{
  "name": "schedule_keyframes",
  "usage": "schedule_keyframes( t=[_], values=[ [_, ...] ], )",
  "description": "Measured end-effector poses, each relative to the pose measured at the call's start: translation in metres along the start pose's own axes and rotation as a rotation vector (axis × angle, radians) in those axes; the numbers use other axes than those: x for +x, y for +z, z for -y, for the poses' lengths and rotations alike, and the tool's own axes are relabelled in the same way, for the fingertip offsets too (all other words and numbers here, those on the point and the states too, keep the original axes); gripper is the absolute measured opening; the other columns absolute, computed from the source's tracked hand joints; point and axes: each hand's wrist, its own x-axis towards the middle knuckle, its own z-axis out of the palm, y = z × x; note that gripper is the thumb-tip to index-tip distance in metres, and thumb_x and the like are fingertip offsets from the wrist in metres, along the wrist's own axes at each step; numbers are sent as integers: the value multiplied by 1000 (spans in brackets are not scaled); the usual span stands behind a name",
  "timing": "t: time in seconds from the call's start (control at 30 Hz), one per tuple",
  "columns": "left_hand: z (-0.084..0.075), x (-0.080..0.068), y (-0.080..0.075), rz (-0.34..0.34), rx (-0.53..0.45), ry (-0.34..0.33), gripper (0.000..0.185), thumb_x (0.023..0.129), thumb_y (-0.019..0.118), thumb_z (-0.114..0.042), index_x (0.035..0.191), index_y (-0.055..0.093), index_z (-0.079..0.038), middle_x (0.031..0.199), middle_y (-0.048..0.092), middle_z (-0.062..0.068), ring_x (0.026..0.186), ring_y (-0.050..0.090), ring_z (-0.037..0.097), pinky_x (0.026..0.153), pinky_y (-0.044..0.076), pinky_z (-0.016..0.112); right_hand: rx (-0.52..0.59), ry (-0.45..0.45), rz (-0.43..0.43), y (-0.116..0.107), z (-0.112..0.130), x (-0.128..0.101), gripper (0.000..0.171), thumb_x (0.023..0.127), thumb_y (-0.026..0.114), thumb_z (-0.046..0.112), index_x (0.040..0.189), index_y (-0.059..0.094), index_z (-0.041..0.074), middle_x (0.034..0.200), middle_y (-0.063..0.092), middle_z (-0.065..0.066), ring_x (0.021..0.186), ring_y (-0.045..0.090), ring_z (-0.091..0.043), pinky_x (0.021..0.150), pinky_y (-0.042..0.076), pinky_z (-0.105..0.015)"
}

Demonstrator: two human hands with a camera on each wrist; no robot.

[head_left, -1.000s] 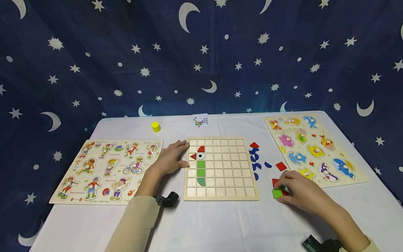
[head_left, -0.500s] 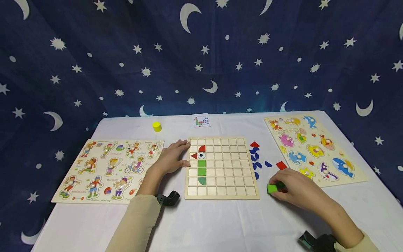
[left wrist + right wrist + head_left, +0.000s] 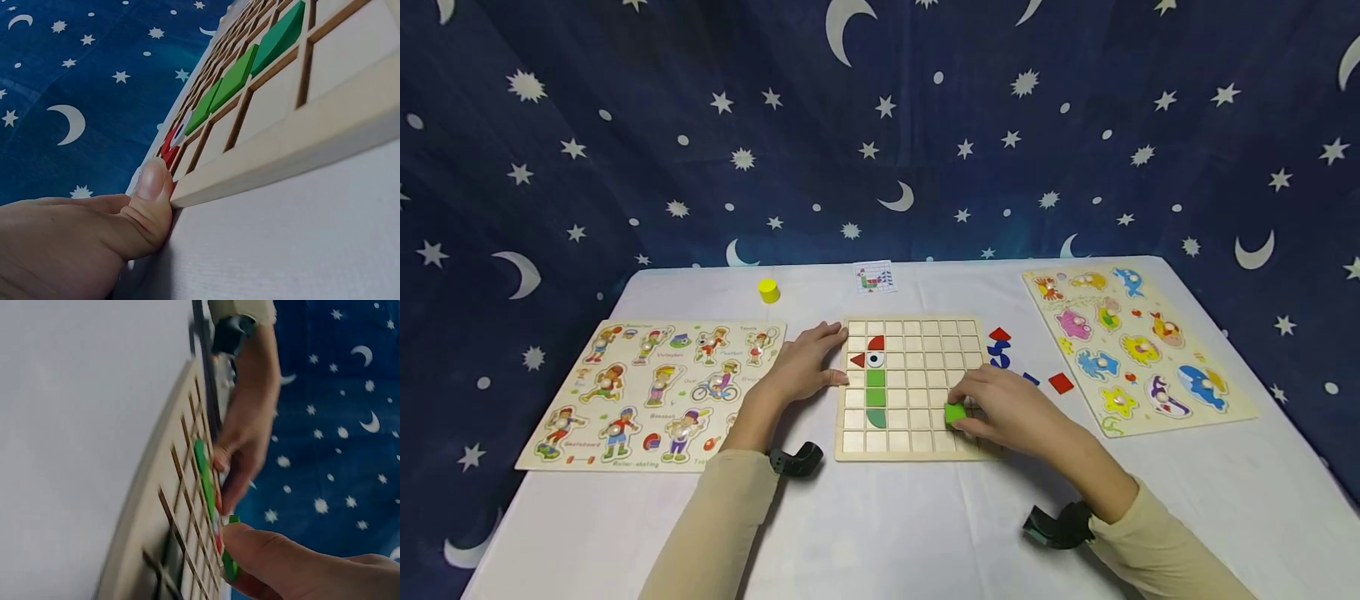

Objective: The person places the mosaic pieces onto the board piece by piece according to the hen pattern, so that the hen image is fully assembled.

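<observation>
My left hand (image 3: pixel 801 365) rests against the left edge of the wooden grid board (image 3: pixel 917 456), fingers extended. The left wrist view shows its thumb (image 3: pixel 150 182) pressed at the board's edge. With thumb and fingers, my right hand (image 3: pixel 1011 412) pinches a green square block (image 3: pixel 954 413) over the lower right cells. Some green also shows beyond the thumb in the right wrist view. In the board's left columns sit a red quarter-round (image 3: pixel 876 342), a red triangle (image 3: pixel 857 360), a round eye piece (image 3: pixel 875 359), two green squares (image 3: pixel 876 387) and a green quarter-round (image 3: pixel 876 418).
Several blue pieces (image 3: pixel 1000 356) and a red piece (image 3: pixel 999 333) lie right of the board, partly behind my hand. A red square (image 3: pixel 1061 383) lies farther right. Puzzle boards flank both sides, sports (image 3: pixel 647 467) and sea animals (image 3: pixel 1180 423). Behind are a yellow cylinder (image 3: pixel 768 291) and pattern card (image 3: pixel 875 277).
My right hand has picked up the green square from the table and carried it left over the board. Red and green pieces beside it no longer show there. The left hand stays put.
</observation>
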Motion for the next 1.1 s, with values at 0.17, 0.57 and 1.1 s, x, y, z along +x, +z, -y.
schedule_keyframes(
  t=[0.17,0.57,1.1],
  values=[
    [-1,3,-2,4,6,-11,83,77,73,-41,147,36,-17,156,28,5,147,18,28,113,16,61,24,-23,4,15,17,24,27,81,74,36,101,71,18,99,66,7,94,57,-11,87,48,-34],
    [-4,5,-4,-17,35,28,84,76,74,-41,147,37,-17,155,31,6,146,22,30,111,21,61,49,-34,-9,36,31,43,26,82,72,38,102,71,20,96,64,8,86,53,-9,83,47,-32],
    [2,2,0,-21,36,25,83,78,73,-40,148,36,-16,155,31,7,146,21,31,110,22,61,123,-26,-75,51,33,40,24,84,71,36,102,71,21,96,63,9,92,58,-8,84,49,-30]
  ],
)
